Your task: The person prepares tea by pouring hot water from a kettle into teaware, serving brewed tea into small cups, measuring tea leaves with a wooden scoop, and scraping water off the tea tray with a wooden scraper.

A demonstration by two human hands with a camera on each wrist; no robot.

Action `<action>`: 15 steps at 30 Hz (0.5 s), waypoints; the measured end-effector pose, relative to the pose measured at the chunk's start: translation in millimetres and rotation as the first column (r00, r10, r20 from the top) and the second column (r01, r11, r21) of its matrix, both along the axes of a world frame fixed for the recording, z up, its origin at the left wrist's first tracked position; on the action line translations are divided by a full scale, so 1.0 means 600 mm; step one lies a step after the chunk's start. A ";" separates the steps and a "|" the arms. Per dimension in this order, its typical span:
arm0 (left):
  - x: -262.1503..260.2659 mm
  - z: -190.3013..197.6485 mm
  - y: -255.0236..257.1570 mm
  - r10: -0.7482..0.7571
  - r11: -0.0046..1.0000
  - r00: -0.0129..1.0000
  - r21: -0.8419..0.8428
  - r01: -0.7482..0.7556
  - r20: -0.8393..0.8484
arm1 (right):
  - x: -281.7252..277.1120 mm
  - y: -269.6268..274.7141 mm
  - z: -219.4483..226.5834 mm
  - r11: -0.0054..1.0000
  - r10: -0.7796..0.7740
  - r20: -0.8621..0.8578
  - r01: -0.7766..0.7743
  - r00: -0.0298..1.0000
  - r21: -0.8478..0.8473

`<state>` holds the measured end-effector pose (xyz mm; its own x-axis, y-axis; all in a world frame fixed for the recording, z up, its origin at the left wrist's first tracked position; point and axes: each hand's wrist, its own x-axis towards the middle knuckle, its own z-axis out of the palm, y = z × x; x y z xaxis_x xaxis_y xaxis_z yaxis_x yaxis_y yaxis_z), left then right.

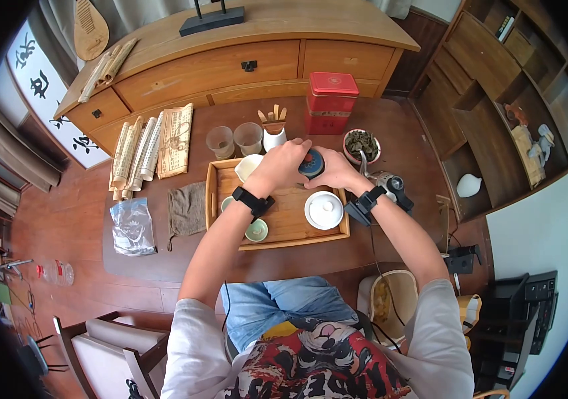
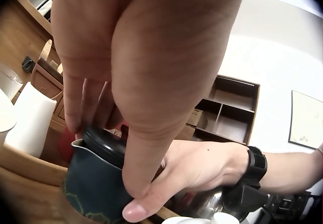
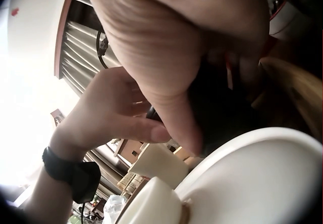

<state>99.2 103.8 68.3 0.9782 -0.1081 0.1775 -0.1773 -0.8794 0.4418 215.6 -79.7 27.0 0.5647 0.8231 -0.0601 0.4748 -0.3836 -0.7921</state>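
Both hands are on a small dark blue teapot (image 2: 96, 181) with a black lid (image 2: 103, 144) and a pouring lip. My left hand (image 1: 283, 164) comes from above, its thumb on the near side and its fingers behind the lid in the left wrist view. The right hand (image 1: 338, 172) grips the teapot's side, its thumb across the front. In the head view the teapot is over the back part of a wooden tray (image 1: 284, 245), where a white lidded bowl (image 1: 324, 210) stands below the right hand. A white pitcher (image 1: 248, 167) is beside the left hand.
Green cups (image 1: 256, 231) sit at the tray's front left. Behind are glass cups (image 1: 249, 138), a white tool holder (image 1: 274, 139) and a red tin (image 1: 330, 103). To the right are a bowl of leaves (image 1: 362, 145) and a metal kettle (image 1: 390, 185). A cloth pouch (image 1: 186, 208) lies left.
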 end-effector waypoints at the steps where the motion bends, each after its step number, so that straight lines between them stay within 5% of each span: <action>1: -0.004 0.001 0.001 0.018 1.000 1.000 0.002 -0.018 -0.003 | 0.001 0.004 0.002 0.999 0.036 0.039 -0.036 0.999 0.000; 15: 0.002 -0.027 -0.006 0.031 0.999 0.999 -0.026 -0.030 0.034 | 0.038 0.021 0.026 0.968 0.204 0.011 -0.200 0.979 -0.149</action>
<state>100.5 100.4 52.1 0.9742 -0.0732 0.2135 -0.1661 -0.8732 0.4583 238.3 -67.0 42.3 0.3906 0.9036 -0.1758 0.5741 -0.3884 -0.7208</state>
